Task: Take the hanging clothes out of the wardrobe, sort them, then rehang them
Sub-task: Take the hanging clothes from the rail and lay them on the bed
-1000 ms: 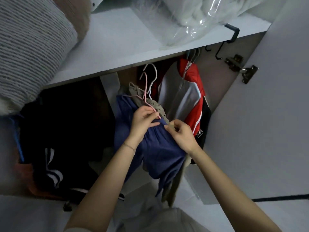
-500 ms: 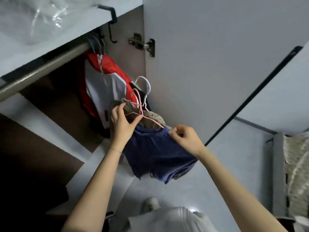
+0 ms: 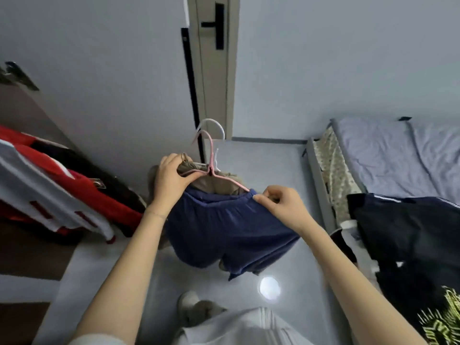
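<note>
Lilac-sheeted bed (image 3: 388,155), black door handle (image 3: 219,26)

left hand (image 3: 171,180) gripping pink hanger (image 3: 211,165), right hand (image 3: 283,207) pinching blue shorts (image 3: 224,227)

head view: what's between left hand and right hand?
Head view: a pink hanger spans from left hand to right hand, over a beige garment and the blue shorts waistband.
</note>
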### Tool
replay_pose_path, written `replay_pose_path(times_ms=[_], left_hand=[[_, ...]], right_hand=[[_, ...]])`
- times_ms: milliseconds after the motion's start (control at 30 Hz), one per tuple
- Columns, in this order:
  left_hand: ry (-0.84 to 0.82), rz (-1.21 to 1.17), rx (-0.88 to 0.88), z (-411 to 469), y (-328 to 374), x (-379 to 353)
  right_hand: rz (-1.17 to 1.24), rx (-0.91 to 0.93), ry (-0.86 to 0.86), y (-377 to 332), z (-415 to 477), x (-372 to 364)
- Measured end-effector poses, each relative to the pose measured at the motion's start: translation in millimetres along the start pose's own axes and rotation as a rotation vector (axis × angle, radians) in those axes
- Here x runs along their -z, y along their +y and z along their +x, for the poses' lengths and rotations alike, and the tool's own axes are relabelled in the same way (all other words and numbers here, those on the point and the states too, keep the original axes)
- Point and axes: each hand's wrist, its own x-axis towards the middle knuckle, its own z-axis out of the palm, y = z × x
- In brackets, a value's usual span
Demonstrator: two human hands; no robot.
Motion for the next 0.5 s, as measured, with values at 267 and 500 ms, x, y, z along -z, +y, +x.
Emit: replay_pose_path(times_ms=[267,500], left_hand=[[-0.283,-0.279,-0.063,14.0,153.9,-148.3],[-0.546,-0.492,-0.147,23.3,301.6,-270.5]], right_hand=[[-0.072,-0.195,0.417,102.6,-89.9,130.9],[-0.13,-0.453,0.693,169.7,-154.2,234.4]])
